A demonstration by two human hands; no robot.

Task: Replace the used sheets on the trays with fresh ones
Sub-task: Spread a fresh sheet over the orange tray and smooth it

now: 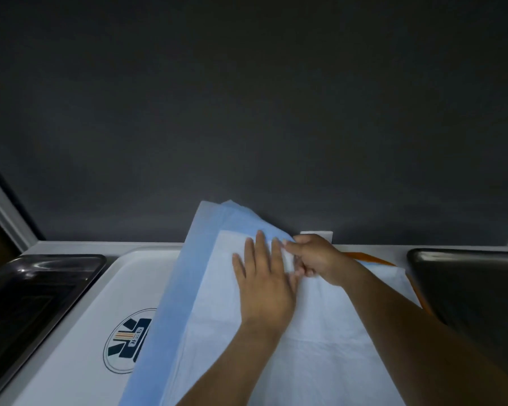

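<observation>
A white tray with a round logo lies in front of me. A fresh sheet, white in the middle with a blue border, is partly unfolded over the tray's right half. Its far corner stands up against the dark wall. My left hand lies flat on the sheet with fingers spread, pressing it down. My right hand pinches a fold of the sheet near its far edge, just right of my left fingertips.
A dark metal tray sits at the left, another dark metal tray at the right. An orange-edged item shows behind my right wrist. A dark grey wall rises right behind the counter.
</observation>
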